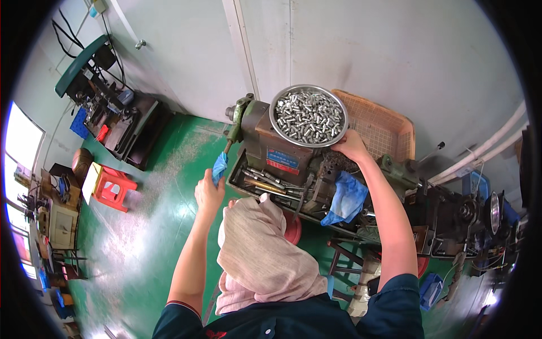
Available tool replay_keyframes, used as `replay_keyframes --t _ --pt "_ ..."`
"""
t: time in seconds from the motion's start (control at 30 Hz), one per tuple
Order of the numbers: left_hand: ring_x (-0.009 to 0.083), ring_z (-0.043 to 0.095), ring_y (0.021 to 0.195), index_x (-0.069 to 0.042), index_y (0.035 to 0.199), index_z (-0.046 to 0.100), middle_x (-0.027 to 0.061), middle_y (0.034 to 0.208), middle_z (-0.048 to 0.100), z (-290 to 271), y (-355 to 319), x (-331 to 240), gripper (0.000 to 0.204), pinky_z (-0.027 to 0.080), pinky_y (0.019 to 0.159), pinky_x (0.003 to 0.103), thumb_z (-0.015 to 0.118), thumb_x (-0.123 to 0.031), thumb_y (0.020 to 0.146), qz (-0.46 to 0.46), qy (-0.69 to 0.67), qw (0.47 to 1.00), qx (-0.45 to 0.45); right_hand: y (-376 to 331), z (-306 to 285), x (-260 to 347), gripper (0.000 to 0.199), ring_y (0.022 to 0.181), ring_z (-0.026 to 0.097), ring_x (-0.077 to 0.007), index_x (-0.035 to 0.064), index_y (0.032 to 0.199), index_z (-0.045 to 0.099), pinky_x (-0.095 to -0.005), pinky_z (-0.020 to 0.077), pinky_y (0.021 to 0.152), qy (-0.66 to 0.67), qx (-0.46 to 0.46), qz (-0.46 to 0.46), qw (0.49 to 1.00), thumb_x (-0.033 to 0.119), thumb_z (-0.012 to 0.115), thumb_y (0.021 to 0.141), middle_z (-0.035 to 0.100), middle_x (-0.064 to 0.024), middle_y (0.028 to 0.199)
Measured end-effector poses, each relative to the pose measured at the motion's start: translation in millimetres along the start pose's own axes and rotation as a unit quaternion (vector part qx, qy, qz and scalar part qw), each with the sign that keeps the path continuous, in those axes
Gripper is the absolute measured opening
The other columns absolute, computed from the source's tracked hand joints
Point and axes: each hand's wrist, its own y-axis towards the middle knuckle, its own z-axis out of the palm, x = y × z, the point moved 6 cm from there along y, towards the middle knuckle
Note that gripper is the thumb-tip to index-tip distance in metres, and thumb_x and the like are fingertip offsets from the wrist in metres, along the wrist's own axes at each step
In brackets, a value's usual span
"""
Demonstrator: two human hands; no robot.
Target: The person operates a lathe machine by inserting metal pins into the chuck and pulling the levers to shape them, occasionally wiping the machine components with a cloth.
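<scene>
1. Left hand (209, 193): raised over the green floor (152, 226), fingers clamped on a small blue cloth (219, 167) just beside the machine's left end.
2. Right hand (351, 146): laid on the near right rim of a round metal bowl (280, 125); fingers were closed on that rim.
3. Bowl: filled with small silver metal parts (309, 116) and seated on top of an old green-and-brown machine (265, 133).
4. Tray (265, 183) at the machine's front: long metal tools were held in it.
5. Second blue cloth (344, 199): draped over the machine's front, below the right forearm.
6. Orange mesh basket (384, 133): set behind the bowl, against the wall.
7. Red stool (113, 186): stood well apart, at left.
</scene>
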Motion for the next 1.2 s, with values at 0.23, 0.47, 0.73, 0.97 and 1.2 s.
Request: replay_keyframes --t 0.23,0.47,0.73,0.97,1.2 --pt "0.0370 0.053 0.061 -0.007 0.087 0.047 0.0184 0.061 0.054 0 0 0 0.027 0.041 0.053 0.044 0.057 -0.023 0.069 -0.004 -0.002 1.000 0.000 3 3 -3 0.022 0.067 0.059 -0.0174 -0.0002 0.077 0.060 -0.0273 0.0443 0.065 0.008 -0.015 -0.020 1.000 0.005 0.063 0.056 0.062 -0.0098 0.072" --pt "0.0383 0.053 0.064 -0.007 0.085 0.049 0.0195 0.065 0.055 0 15 16 0.023 0.041 0.056 0.046 0.058 -0.019 0.067 0.013 0.043 0.999 -0.011 -2 -1 -2 0.021 0.066 0.059 -0.0176 -0.0002 0.077 0.061 -0.0272 0.0445 0.064 0.000 -0.026 -0.017 1.000 0.007 0.064 0.057 0.062 -0.0109 0.071" --pt "0.0381 0.053 0.064 -0.008 0.080 0.048 0.0181 0.064 0.055 -12 57 60 0.019 0.042 0.056 0.046 0.055 -0.006 0.063 0.052 0.115 0.992 0.014 -10 -75 46 0.012 0.067 0.057 -0.0268 0.0081 0.067 0.062 -0.0357 0.0454 0.062 -0.338 -0.108 -0.009 0.935 0.019 0.061 0.061 0.059 -0.0133 0.068" --pt "0.0381 0.054 0.064 -0.007 0.079 0.048 0.0188 0.064 0.055 -12 56 52 0.018 0.043 0.058 0.046 0.055 -0.005 0.062 0.065 0.117 0.991 0.003 -72 -220 -37 0.033 0.113 0.034 -0.0240 0.0103 0.092 0.059 -0.0458 0.0284 0.086 -0.518 -0.150 0.287 0.792 0.036 0.047 0.074 0.054 -0.0069 0.102" --pt "0.0365 0.054 0.063 -0.007 0.082 0.049 0.0169 0.063 0.055 5 58 61 0.019 0.043 0.057 0.045 0.055 -0.008 0.063 0.084 0.134 0.987 0.003 -168 -243 -39 0.051 0.119 0.026 -0.0239 0.0020 0.110 0.044 -0.0452 0.0204 0.094 -0.074 -0.392 0.120 0.909 0.044 0.035 0.082 0.038 -0.0112 0.121"
